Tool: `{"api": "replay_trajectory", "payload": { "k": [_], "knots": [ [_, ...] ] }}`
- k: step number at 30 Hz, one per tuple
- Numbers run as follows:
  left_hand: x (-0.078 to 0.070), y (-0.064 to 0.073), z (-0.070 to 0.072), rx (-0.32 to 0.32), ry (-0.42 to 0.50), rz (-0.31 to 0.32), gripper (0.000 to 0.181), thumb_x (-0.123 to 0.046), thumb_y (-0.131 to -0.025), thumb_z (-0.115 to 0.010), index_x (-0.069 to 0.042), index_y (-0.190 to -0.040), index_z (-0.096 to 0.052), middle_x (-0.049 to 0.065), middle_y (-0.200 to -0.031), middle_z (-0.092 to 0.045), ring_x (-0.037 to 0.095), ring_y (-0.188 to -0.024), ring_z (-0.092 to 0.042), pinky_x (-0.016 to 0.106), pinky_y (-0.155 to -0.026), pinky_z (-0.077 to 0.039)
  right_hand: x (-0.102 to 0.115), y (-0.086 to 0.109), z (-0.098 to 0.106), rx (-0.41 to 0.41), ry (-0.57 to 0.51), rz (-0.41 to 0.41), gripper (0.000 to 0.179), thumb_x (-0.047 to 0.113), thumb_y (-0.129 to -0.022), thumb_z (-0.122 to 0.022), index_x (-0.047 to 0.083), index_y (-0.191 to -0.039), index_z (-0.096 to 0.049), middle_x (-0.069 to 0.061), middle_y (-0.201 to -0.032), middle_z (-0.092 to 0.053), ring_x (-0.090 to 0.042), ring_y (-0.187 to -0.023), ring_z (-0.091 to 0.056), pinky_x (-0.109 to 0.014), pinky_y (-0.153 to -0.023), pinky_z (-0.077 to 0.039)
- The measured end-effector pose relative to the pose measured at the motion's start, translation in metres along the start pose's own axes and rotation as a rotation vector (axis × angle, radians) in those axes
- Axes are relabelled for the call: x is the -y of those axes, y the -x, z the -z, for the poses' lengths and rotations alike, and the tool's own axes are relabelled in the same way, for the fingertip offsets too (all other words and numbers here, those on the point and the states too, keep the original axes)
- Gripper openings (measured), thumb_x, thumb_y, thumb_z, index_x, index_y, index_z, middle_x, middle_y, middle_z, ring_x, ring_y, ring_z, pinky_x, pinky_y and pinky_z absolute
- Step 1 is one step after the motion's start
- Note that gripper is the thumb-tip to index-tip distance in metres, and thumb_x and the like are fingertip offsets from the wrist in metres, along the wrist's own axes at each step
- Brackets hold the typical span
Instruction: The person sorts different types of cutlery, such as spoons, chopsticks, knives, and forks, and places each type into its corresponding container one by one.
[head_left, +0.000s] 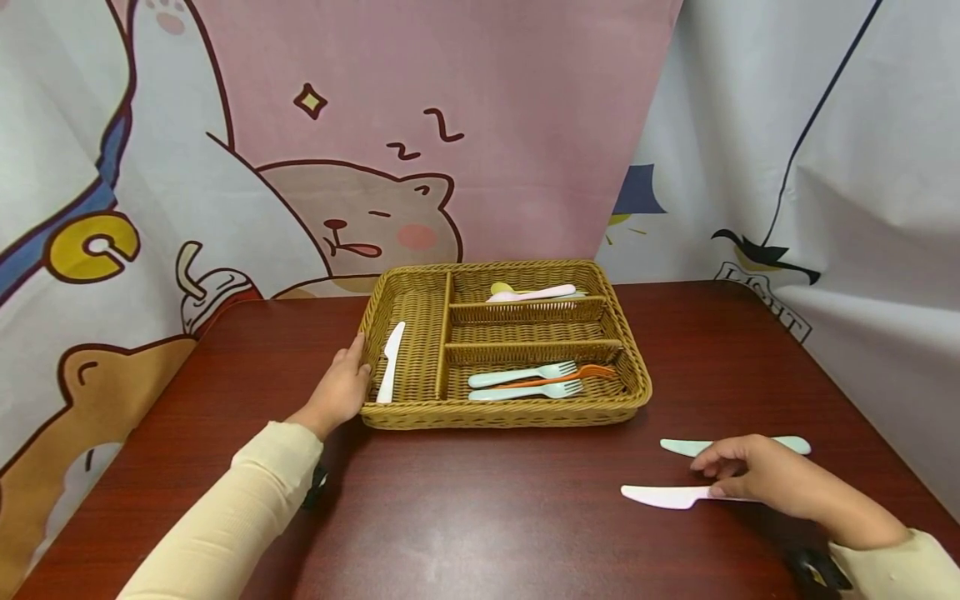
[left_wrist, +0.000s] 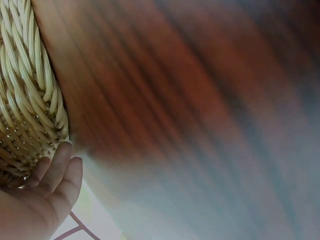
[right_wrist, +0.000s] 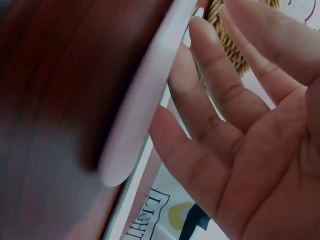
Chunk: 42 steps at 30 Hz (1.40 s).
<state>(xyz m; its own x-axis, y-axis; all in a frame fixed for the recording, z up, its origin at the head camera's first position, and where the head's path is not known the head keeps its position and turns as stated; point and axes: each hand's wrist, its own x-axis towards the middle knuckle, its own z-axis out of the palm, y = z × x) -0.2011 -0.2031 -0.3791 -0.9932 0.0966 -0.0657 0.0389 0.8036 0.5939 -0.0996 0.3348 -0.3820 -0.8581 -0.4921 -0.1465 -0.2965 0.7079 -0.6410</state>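
Note:
A woven wicker cutlery basket (head_left: 536,414) with divided compartments stands at the back of the table. My left hand (head_left: 341,390) rests against its left outer side, fingers extended; in the left wrist view the fingertips (left_wrist: 62,150) touch the weave. A white knife (head_left: 391,360) lies in the basket's left compartment. Towards the front right, my right hand (head_left: 772,477) is over a pale pink knife (head_left: 667,497) on the table. Its fingers are loosely bent beside the handle (right_wrist: 142,105), with no firm grip visible. Partly hidden behind that hand is a pale green knife (head_left: 793,444).
Pale green forks (head_left: 517,375) and an orange fork (head_left: 597,372) lie in the front right compartment. The back compartment holds a pink spoon (head_left: 536,292), a yellow spoon (head_left: 501,287) and other pieces partly hidden. A printed curtain (head_left: 525,125) hangs behind the dark red table (head_left: 480,517).

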Motion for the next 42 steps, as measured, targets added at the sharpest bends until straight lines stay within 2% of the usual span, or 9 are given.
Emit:
{"api": "replay_trajectory", "payload": {
  "k": [6, 12, 21, 31, 38, 42],
  "knots": [
    [-0.0011, 0.0007, 0.0005, -0.001, -0.002, 0.0, 0.059, -0.011, -0.104, -0.032, 0.001, -0.154, -0.003, 0.033, -0.141, -0.029, 0.045, -0.132, -0.035, 0.055, -0.11, -0.026, -0.0052, 0.0014, -0.0018, 0.017, 0.035, 0.008, 0.018, 0.008, -0.077, -0.078, 0.003, -0.093, -0.072, 0.006, -0.088, -0.067, 0.006, -0.077, -0.053, -0.023, -0.062, -0.047],
    [-0.0012, 0.0007, 0.0003, 0.0, -0.006, -0.003, 0.059, -0.011, -0.104, -0.032, 0.001, -0.154, -0.003, 0.033, -0.141, -0.029, 0.045, -0.131, -0.035, 0.055, -0.109, -0.027, -0.0075, 0.0025, -0.0039, -0.003, 0.081, 0.037, 0.018, 0.009, -0.074, -0.079, 0.007, -0.091, -0.072, 0.01, -0.087, -0.065, 0.006, -0.078, -0.051, -0.023, -0.063, -0.047],
    [-0.0003, 0.0007, 0.0, -0.002, -0.011, -0.007, 0.059, -0.011, -0.104, -0.031, 0.001, -0.154, -0.003, 0.034, -0.141, -0.029, 0.045, -0.131, -0.035, 0.055, -0.109, -0.027, -0.0035, 0.0024, -0.007, -0.012, 0.124, 0.044, 0.017, 0.001, -0.072, -0.078, 0.013, -0.082, -0.072, 0.015, -0.079, -0.057, 0.005, -0.071, -0.044, -0.022, -0.058, -0.039],
    [0.0004, -0.0004, -0.0005, -0.008, -0.011, -0.002, 0.059, -0.012, -0.104, -0.032, 0.001, -0.154, -0.003, 0.033, -0.142, -0.029, 0.045, -0.131, -0.036, 0.055, -0.108, -0.028, -0.0019, 0.0019, -0.0075, 0.022, 0.095, 0.024, 0.019, -0.001, -0.073, -0.077, 0.016, -0.079, -0.069, 0.016, -0.073, -0.054, 0.004, -0.066, -0.043, -0.022, -0.054, -0.038],
    [0.0, 0.0007, -0.0002, 0.002, -0.006, 0.008, 0.059, -0.012, -0.105, -0.031, -0.001, -0.155, -0.001, 0.032, -0.143, -0.027, 0.044, -0.131, -0.036, 0.056, -0.108, -0.029, 0.0004, 0.004, -0.0073, 0.028, 0.083, -0.014, 0.016, 0.006, -0.074, -0.077, 0.019, -0.079, -0.068, 0.017, -0.069, -0.055, 0.004, -0.063, -0.042, -0.022, -0.053, -0.036],
    [0.0002, 0.0007, -0.0006, 0.005, -0.005, 0.005, 0.059, -0.012, -0.105, -0.03, -0.001, -0.155, -0.001, 0.033, -0.144, -0.027, 0.045, -0.132, -0.035, 0.056, -0.108, -0.029, 0.0002, 0.0049, -0.0065, -0.009, 0.09, 0.028, 0.016, 0.007, -0.074, -0.078, 0.018, -0.08, -0.068, 0.018, -0.069, -0.055, 0.005, -0.064, -0.042, -0.022, -0.053, -0.035]
  ]
}}
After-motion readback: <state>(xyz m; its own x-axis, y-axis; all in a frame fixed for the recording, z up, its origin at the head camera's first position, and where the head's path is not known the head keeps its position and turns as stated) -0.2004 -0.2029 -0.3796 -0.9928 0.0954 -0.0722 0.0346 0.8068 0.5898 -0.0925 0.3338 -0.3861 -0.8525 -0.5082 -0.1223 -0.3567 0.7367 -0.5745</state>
